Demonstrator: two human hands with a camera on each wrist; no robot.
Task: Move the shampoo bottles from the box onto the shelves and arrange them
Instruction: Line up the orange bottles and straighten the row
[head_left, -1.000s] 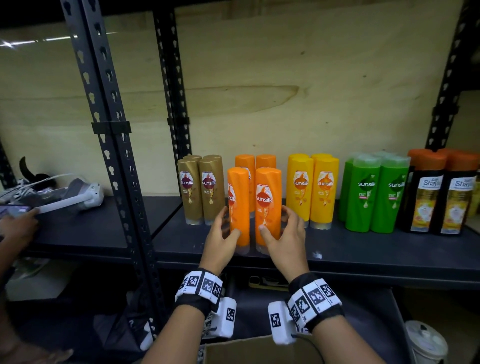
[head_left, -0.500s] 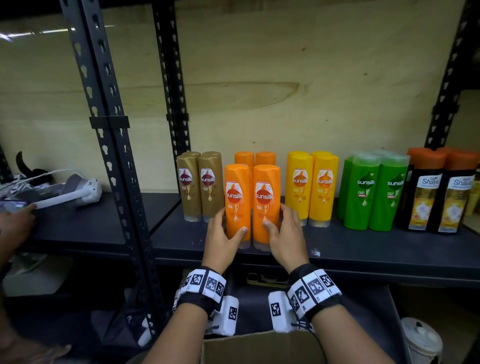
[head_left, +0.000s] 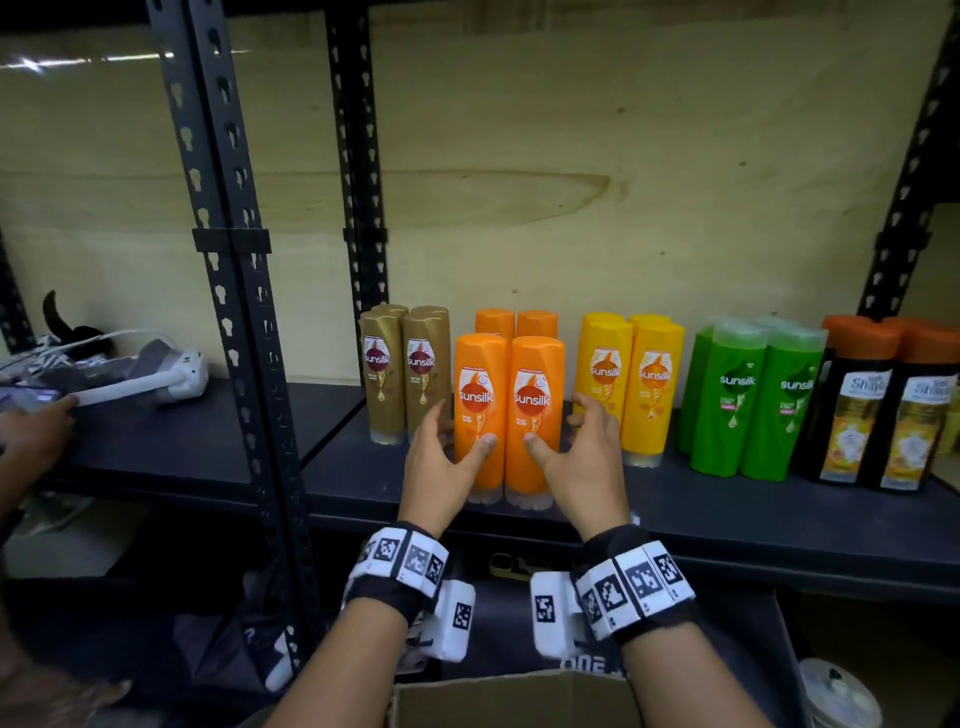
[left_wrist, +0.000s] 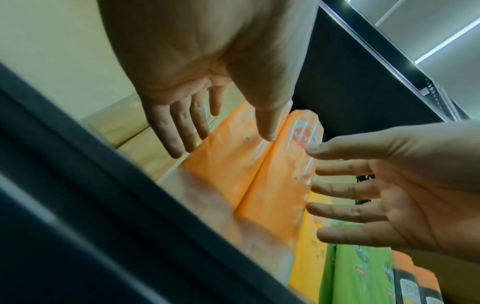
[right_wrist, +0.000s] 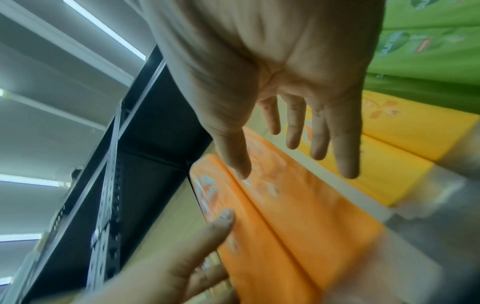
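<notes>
Two orange Sunsilk bottles, the left one (head_left: 480, 415) and the right one (head_left: 535, 415), stand upright side by side at the front of the dark shelf (head_left: 727, 519), ahead of two more orange bottles (head_left: 514, 322). My left hand (head_left: 441, 467) flanks the pair on the left and my right hand (head_left: 582, 462) on the right. Both hands have spread, straight fingers, and only the thumbs lie against the bottle fronts. The left wrist view shows the left hand (left_wrist: 197, 82) open over the orange pair (left_wrist: 246, 174). In the right wrist view, the right hand (right_wrist: 272, 72) is open too.
Gold bottles (head_left: 405, 374) stand left of the pair, with yellow (head_left: 628, 384), green (head_left: 748, 400) and black orange-capped bottles (head_left: 883, 410) to the right. A black upright (head_left: 234, 312) divides the shelves. The cardboard box (head_left: 509, 701) sits below. Another person's hand (head_left: 31, 431) touches gear at far left.
The left orange bottle was turned label-forward and both were set square side by side. My fingers have since come off the bottles' sides and spread open.
</notes>
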